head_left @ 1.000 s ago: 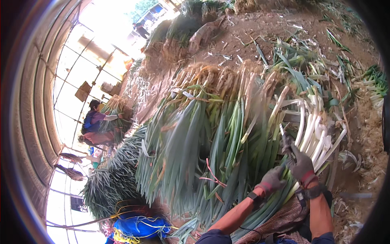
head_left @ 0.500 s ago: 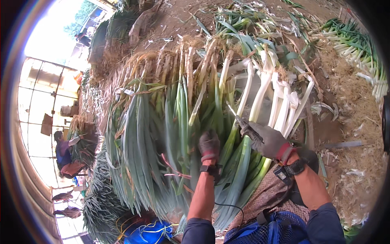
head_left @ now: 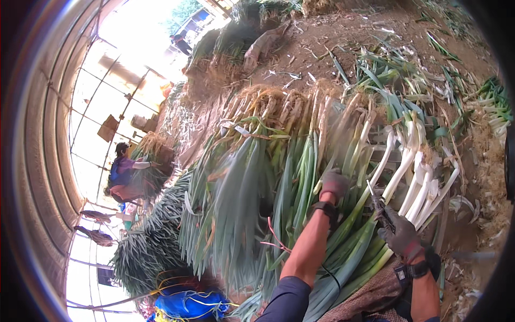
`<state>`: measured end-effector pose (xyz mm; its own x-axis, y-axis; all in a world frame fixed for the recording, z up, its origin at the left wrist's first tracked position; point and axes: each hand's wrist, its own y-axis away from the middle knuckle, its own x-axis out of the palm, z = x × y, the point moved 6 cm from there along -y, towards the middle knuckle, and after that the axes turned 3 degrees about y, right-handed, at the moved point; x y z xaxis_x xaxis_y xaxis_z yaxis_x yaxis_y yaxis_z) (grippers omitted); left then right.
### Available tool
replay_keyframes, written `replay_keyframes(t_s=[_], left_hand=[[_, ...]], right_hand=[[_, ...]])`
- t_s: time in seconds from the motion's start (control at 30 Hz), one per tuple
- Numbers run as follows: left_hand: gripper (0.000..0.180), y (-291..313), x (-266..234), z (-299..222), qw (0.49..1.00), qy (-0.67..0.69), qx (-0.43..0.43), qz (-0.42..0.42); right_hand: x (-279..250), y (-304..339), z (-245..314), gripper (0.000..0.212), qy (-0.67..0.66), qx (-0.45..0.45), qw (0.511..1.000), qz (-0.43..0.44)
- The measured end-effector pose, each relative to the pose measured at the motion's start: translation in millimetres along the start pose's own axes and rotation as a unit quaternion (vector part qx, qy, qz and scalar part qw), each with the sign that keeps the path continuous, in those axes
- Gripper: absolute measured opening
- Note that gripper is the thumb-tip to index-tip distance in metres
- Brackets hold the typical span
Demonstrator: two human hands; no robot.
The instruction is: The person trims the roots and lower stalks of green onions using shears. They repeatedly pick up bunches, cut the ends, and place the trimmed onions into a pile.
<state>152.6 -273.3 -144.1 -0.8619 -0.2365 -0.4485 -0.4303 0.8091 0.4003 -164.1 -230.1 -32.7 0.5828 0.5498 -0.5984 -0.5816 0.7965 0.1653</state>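
While the person bends over a broad spread of leeks (head_left: 230, 188), the gloved left hand (head_left: 335, 184) sits low among the unpeeled stalks, just below the brown root ends (head_left: 268, 104). Its fingers are curled out of sight, so I cannot tell whether they grip a stalk or merely press on it. To its right, the gloved right hand (head_left: 401, 236) is closed around a slim, dark-handled tool (head_left: 380, 206), its pale tip pointing up and away, over the leek leaves.

Just beyond that hand lie the white, cleaned stalks (head_left: 399, 174), fanned out beside the ones with dirty roots. A pink string (head_left: 279, 239) lies across the green leaves near the left forearm, and a thin black cable (head_left: 337, 280) runs over them between the two arms. Brown patterned cloth (head_left: 370, 292) fills the space close to the body.

Past the roots, torn leaves (head_left: 394, 75) litter the dirt ground (head_left: 322, 48); at the far right there is another row of leeks (head_left: 493, 102). On the left, a darker heap of leaves (head_left: 147, 247) backs onto a blue, cord-wrapped bundle (head_left: 188, 306), and well apart, a co-worker (head_left: 126, 169) sits reaching toward an upright bunch (head_left: 154, 161).
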Motion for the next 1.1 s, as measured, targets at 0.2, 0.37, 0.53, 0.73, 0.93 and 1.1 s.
replay_keyframes(t_s=[0.2, 0.37, 0.53, 0.73, 0.93, 1.1], left_hand=[[0.059, 15, -29, -146, 0.689, 0.657, 0.199, 0.232], [0.046, 67, -22, -88, 0.97, 0.212, 0.095, -0.069], [0.029, 88, 18, -14, 0.952, -0.238, 0.122, -0.148], [0.016, 65, 25, -22, 0.879, -0.415, 0.117, -0.202], [0.02, 65, 21, -8, 0.928, -0.366, 0.007, -0.069], [0.023, 77, 22, -1, 0.924, -0.379, 0.009, -0.051]], right_hand=[[-6, -4, 16, 0.04, -0.031, -0.067, 0.997, -0.024], [3, -9, 2, 0.053, -0.032, -0.005, 0.998, -0.044], [15, -15, -1, 0.067, -0.011, -0.035, 0.999, -0.017], [21, -20, -4, 0.062, 0.038, -0.008, 0.998, 0.051], [23, -14, -5, 0.064, 0.022, -0.005, 0.998, 0.065], [20, -11, 5, 0.069, 0.047, 0.0, 0.998, 0.035]])
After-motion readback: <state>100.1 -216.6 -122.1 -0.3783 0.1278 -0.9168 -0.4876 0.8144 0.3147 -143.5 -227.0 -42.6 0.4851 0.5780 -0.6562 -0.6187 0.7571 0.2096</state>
